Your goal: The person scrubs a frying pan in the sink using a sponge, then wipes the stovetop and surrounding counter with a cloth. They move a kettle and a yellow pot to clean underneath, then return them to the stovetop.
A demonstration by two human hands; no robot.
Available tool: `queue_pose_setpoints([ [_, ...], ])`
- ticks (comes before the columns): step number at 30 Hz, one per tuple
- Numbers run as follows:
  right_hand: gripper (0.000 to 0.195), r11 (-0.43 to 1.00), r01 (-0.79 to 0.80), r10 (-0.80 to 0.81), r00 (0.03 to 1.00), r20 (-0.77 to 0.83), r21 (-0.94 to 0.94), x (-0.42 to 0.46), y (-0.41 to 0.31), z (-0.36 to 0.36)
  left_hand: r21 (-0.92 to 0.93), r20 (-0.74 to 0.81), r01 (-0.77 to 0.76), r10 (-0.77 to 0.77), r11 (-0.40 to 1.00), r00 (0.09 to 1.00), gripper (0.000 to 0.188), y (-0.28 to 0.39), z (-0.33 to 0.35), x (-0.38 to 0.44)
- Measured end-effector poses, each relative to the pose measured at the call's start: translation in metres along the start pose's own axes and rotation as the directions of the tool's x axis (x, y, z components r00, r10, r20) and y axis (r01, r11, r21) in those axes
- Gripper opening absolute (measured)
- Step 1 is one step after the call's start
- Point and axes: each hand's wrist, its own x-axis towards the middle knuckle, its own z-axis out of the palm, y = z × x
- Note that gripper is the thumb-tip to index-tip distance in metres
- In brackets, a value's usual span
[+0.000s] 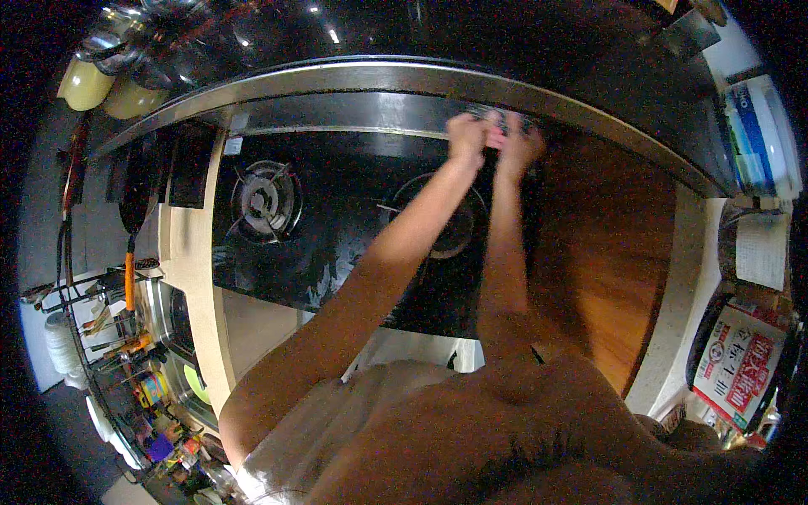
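Both of my hands reach to the far side of a black gas hob, blurred and close together. My left hand (pixel 468 136) has curled fingers and touches a small pink item (pixel 495 139) that shows between the hands. My right hand (pixel 519 144) is on the other side of that item, its fingers bent too. Dark patches show by the fingertips, and blur hides what they belong to. Just behind the hands runs a metal strip (pixel 379 112). Under my forearms lies the hob (pixel 328 227), its right burner (pixel 457 221) partly covered by my left arm.
The left burner (pixel 260 199) has a metal pan support. A brown wood-look surface (pixel 600 265) adjoins the hob on the right. Utensils, including one with an orange handle (pixel 129 281), hang at left. A container with a printed label (pixel 738 366) stands at right.
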Motion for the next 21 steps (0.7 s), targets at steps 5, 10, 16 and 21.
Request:
queue_pose_setpoints([
  [5, 0.03, 0.964, 0.076, -0.012, 0.97, 0.244, -0.255, -0.074, -0.023, 0.109, 0.075, -0.134, -0.235, 0.244, 0.969, 0.961, 0.012, 0.077, -0.107, 0.033],
  [10, 0.018, 0.989, -0.137, 0.124, 0.975, 0.186, 0.06, -0.042, -0.024, 0.044, 0.13, -0.093, -0.111, 0.124, 0.985, 0.988, 0.008, 0.035, -0.029, 0.001],
  [16, 0.028, 0.962, 0.222, -0.231, 0.972, -0.046, -0.157, 0.001, 0.011, 0.018, -0.023, 0.079, -0.04, 0.041, 0.999, 0.996, 0.012, 0.024, -0.011, 0.006],
  [21, 0.024, 0.875, 0.256, -0.105, 0.929, 0.356, -0.41, -0.077, -0.001, 0.134, 0.127, -0.116, -0.34, 0.355, 0.932, 0.928, 0.022, 0.127, -0.118, 0.024],
])
